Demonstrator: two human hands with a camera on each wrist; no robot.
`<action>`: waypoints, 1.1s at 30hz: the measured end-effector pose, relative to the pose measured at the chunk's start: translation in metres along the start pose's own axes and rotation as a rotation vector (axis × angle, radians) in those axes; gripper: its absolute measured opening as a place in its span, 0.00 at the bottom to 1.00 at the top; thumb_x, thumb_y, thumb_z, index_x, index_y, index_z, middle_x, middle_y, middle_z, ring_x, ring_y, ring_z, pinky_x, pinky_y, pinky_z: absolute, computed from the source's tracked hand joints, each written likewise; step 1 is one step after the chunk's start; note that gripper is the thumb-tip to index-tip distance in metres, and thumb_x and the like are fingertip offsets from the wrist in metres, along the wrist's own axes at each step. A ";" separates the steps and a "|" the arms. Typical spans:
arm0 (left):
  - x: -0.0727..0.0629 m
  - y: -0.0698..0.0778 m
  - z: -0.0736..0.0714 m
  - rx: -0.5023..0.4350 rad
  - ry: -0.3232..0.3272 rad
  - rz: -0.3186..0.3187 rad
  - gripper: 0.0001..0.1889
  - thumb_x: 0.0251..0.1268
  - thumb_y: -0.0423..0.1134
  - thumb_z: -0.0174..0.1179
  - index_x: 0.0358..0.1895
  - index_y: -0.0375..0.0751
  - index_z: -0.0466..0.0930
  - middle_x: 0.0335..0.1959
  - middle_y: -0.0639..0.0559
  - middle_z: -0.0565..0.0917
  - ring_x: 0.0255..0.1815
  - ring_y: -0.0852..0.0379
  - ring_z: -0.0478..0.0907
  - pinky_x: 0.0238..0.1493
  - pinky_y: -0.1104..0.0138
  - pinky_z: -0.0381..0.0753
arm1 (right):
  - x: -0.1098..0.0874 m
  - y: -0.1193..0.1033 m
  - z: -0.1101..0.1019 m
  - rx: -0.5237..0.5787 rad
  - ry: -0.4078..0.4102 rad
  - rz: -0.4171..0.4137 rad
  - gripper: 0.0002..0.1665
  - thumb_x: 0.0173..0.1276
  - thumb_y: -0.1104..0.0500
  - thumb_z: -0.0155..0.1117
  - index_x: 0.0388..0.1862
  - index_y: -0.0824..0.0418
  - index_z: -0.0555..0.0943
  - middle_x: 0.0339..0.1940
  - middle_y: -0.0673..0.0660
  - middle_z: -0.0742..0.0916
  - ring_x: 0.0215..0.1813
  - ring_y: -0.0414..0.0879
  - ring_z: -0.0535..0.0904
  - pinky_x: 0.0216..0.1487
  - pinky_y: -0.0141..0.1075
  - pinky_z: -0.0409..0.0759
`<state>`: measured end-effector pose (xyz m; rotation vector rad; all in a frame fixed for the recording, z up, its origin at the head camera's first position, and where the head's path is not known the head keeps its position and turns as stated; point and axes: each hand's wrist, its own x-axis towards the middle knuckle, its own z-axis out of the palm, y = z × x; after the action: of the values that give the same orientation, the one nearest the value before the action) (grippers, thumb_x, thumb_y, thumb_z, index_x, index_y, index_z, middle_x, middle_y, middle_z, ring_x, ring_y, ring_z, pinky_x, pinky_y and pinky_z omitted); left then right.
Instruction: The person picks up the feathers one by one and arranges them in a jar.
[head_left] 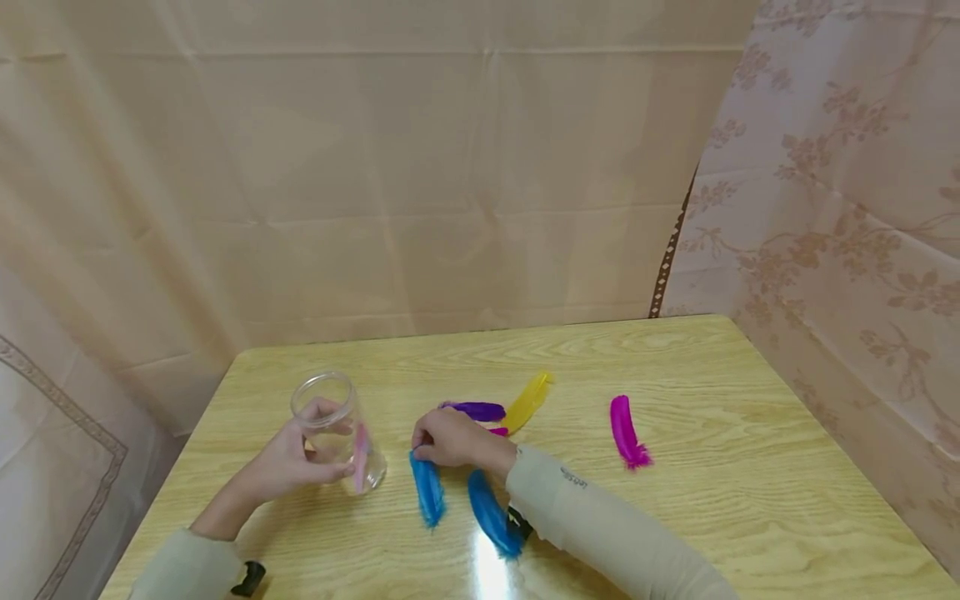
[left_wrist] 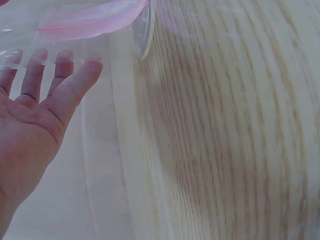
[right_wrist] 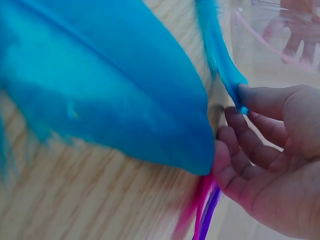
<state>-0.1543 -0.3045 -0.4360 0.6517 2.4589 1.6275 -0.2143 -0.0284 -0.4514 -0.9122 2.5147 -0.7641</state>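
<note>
My left hand point(head_left: 288, 462) holds a clear plastic jar point(head_left: 377, 467), its fingers and thumb around the side. The jar stands on the table with its round mouth up, and a pale pink feather point(left_wrist: 95, 21) shows inside it. To the jar's right, my right hand point(head_left: 453, 437) pinches the tip of a blue feather point(head_left: 428, 493) between thumb and fingers. A second blue feather point(head_left: 489, 517) lies beside the right forearm. Just beyond the right hand lie a purple feather point(head_left: 482, 411), a yellow feather point(head_left: 527, 403) and a magenta feather point(head_left: 498, 431), partly hidden by the hand.
Another magenta feather point(head_left: 628, 432) lies apart on the right side of the wood-grain table point(head_left: 720, 500). Beige curtains point(head_left: 375, 167) hang behind the table, and a floral curtain point(head_left: 847, 233) hangs along its right side.
</note>
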 end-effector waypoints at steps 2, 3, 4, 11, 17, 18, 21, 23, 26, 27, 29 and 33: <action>0.000 0.000 0.000 -0.003 -0.003 0.001 0.31 0.54 0.28 0.74 0.58 0.36 0.66 0.58 0.35 0.76 0.61 0.41 0.72 0.37 0.56 0.87 | 0.000 0.000 -0.001 0.056 -0.006 0.003 0.02 0.71 0.56 0.69 0.39 0.53 0.85 0.29 0.42 0.82 0.33 0.38 0.75 0.40 0.26 0.76; 0.000 0.000 0.000 -0.004 -0.003 0.001 0.31 0.54 0.28 0.74 0.58 0.35 0.66 0.58 0.35 0.76 0.61 0.40 0.72 0.38 0.56 0.87 | 0.000 0.000 -0.002 0.084 -0.008 0.003 0.03 0.71 0.56 0.70 0.39 0.53 0.85 0.29 0.42 0.82 0.33 0.37 0.76 0.39 0.26 0.76; 0.000 0.000 -0.001 -0.003 -0.003 0.002 0.31 0.54 0.28 0.74 0.58 0.35 0.66 0.58 0.35 0.76 0.61 0.38 0.71 0.40 0.55 0.87 | 0.000 -0.001 -0.002 0.111 -0.009 -0.003 0.03 0.71 0.56 0.70 0.39 0.54 0.86 0.29 0.42 0.83 0.33 0.37 0.76 0.39 0.26 0.77; -0.002 -0.001 -0.001 -0.019 -0.002 0.005 0.31 0.54 0.27 0.74 0.58 0.33 0.65 0.57 0.35 0.76 0.61 0.35 0.70 0.36 0.55 0.88 | 0.004 -0.003 -0.004 0.259 0.012 -0.029 0.04 0.68 0.61 0.72 0.40 0.59 0.87 0.27 0.44 0.85 0.29 0.39 0.79 0.34 0.26 0.79; 0.000 -0.001 0.000 -0.014 0.005 -0.002 0.31 0.54 0.28 0.74 0.58 0.34 0.65 0.57 0.36 0.77 0.61 0.39 0.72 0.36 0.56 0.88 | 0.005 -0.006 -0.010 0.417 0.021 0.035 0.07 0.69 0.60 0.71 0.44 0.59 0.86 0.29 0.49 0.85 0.28 0.52 0.84 0.32 0.34 0.84; 0.000 -0.001 0.000 -0.014 0.005 0.000 0.31 0.54 0.28 0.74 0.58 0.34 0.66 0.57 0.37 0.77 0.60 0.39 0.72 0.36 0.56 0.88 | 0.006 -0.006 -0.010 0.433 0.022 0.041 0.07 0.69 0.60 0.71 0.44 0.59 0.86 0.30 0.50 0.85 0.29 0.53 0.84 0.33 0.36 0.84; 0.001 -0.001 0.000 -0.015 0.006 0.004 0.31 0.53 0.27 0.74 0.58 0.35 0.66 0.57 0.37 0.77 0.60 0.40 0.73 0.37 0.55 0.88 | 0.006 -0.006 -0.012 0.472 0.024 0.040 0.07 0.69 0.61 0.71 0.44 0.60 0.87 0.31 0.51 0.85 0.30 0.56 0.86 0.35 0.40 0.87; 0.002 -0.001 0.000 -0.014 0.004 0.004 0.31 0.53 0.28 0.74 0.57 0.35 0.67 0.57 0.37 0.76 0.60 0.38 0.72 0.37 0.55 0.88 | 0.006 -0.006 -0.013 0.506 0.020 0.052 0.07 0.69 0.61 0.71 0.45 0.60 0.87 0.32 0.52 0.85 0.30 0.55 0.86 0.36 0.40 0.87; 0.003 0.000 0.000 -0.008 0.003 0.001 0.30 0.53 0.28 0.75 0.57 0.36 0.67 0.58 0.38 0.75 0.60 0.36 0.72 0.40 0.56 0.87 | 0.006 -0.007 -0.016 0.561 0.010 0.074 0.08 0.69 0.62 0.70 0.46 0.61 0.87 0.34 0.54 0.85 0.30 0.52 0.86 0.36 0.41 0.88; 0.003 0.000 0.000 -0.006 0.002 0.000 0.30 0.53 0.29 0.75 0.57 0.36 0.68 0.58 0.39 0.74 0.61 0.35 0.71 0.40 0.56 0.87 | 0.006 -0.007 -0.017 0.576 0.006 0.080 0.08 0.69 0.63 0.70 0.46 0.61 0.87 0.34 0.54 0.85 0.30 0.51 0.86 0.36 0.41 0.88; 0.002 0.000 0.000 -0.006 -0.001 -0.003 0.30 0.54 0.29 0.74 0.57 0.36 0.67 0.59 0.39 0.74 0.61 0.35 0.71 0.40 0.55 0.87 | 0.007 -0.008 -0.019 0.598 -0.001 0.080 0.08 0.70 0.63 0.69 0.46 0.62 0.87 0.34 0.55 0.85 0.30 0.49 0.86 0.37 0.42 0.88; 0.001 0.001 -0.001 -0.003 -0.003 -0.006 0.30 0.55 0.29 0.74 0.58 0.36 0.66 0.58 0.38 0.75 0.61 0.36 0.71 0.40 0.55 0.87 | 0.006 -0.013 -0.026 0.616 -0.005 0.065 0.07 0.70 0.64 0.69 0.46 0.62 0.87 0.35 0.55 0.85 0.30 0.48 0.86 0.40 0.46 0.88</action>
<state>-0.1549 -0.3046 -0.4351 0.6450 2.4530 1.6264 -0.2252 -0.0316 -0.4242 -0.6046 2.0791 -1.3959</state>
